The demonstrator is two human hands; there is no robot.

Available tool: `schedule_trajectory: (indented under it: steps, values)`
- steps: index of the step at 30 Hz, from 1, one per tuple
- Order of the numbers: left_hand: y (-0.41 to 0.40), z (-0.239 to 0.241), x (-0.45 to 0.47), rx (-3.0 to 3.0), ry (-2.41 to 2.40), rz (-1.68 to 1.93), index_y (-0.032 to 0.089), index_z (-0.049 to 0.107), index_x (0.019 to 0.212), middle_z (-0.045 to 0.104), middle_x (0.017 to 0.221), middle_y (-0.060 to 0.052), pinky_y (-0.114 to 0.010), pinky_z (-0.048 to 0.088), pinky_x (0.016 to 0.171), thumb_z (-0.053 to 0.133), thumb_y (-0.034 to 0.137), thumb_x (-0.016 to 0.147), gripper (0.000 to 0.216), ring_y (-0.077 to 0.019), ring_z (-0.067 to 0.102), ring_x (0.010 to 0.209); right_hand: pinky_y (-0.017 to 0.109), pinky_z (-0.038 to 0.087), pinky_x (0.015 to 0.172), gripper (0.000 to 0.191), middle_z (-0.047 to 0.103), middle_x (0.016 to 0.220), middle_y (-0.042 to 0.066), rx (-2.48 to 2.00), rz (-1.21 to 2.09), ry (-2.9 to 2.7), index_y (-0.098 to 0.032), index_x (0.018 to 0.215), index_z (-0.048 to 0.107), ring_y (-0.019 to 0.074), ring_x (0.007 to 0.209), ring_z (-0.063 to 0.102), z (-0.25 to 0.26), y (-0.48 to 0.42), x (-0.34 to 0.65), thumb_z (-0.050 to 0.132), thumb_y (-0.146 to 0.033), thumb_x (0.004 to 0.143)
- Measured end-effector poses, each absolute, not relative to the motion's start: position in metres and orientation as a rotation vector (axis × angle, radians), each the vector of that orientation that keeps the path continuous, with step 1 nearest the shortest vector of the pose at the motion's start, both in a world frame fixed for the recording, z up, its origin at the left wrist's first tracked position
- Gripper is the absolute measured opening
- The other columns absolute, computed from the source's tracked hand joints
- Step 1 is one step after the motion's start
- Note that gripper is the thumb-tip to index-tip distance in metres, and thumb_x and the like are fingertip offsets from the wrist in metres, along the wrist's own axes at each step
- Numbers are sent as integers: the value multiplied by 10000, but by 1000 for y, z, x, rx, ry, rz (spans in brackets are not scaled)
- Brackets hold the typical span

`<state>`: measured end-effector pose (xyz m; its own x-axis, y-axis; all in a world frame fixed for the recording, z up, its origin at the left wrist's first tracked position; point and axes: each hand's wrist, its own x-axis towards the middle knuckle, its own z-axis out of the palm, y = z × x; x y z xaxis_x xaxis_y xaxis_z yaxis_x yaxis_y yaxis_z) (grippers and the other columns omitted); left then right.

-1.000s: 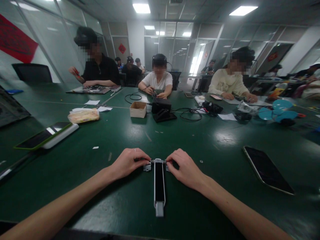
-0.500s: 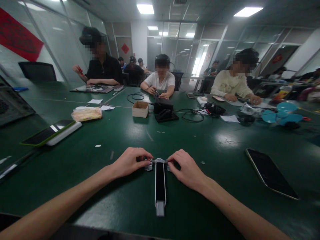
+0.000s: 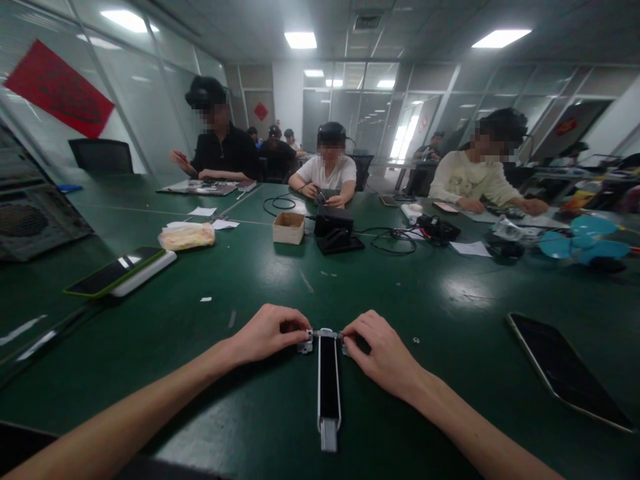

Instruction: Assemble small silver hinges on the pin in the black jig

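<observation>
A long, narrow device (image 3: pixel 329 380) with a black face, white edges and a grey tab at its near end lies on the green table in front of me. Small metal brackets stick out from both sides of its far end. My left hand (image 3: pixel 270 333) pinches the left metal bracket (image 3: pixel 305 343) between thumb and fingertips. On the other side, my right hand (image 3: pixel 380 347) has its fingers closed on the right metal bracket (image 3: pixel 345 348), which they mostly cover. Both forearms reach in from the lower corners.
A smartphone (image 3: pixel 567 370) lies to the right, and a green-edged phone (image 3: pixel 117 273) leans on a white block at left. Beyond are a small box (image 3: pixel 289 228), a black stand (image 3: pixel 335 227), cables and a blue fan (image 3: pixel 583 241). Several people sit across the table.
The whole view has shifted, so everything appears slightly lower and further right. Both hands keep their grip at the device's far end, with no clear movement of the device.
</observation>
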<state>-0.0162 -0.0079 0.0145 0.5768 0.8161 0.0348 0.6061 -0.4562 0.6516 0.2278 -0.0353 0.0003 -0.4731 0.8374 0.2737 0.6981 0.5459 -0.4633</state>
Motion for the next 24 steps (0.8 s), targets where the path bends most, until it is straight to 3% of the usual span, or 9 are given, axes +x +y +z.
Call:
schedule_trajectory:
  steps: [10,24]
  values:
    - [-10,14,-15,2158,1127,525,166,694,939,700,821,-10,-233,456,680,622,280,836,169,-139,632,722,355,449,722,114,646,842,59,-1235,372,-2302,-167,838,671,206,838,544,2,-34,227,565,-128,852]
    - [-12,13,-13,2187,1148,553,167,690,895,677,806,0,-211,435,644,642,242,832,109,-122,600,697,376,468,720,149,649,867,68,-1191,406,-2341,-179,887,675,209,835,545,-1,-32,229,530,-150,876]
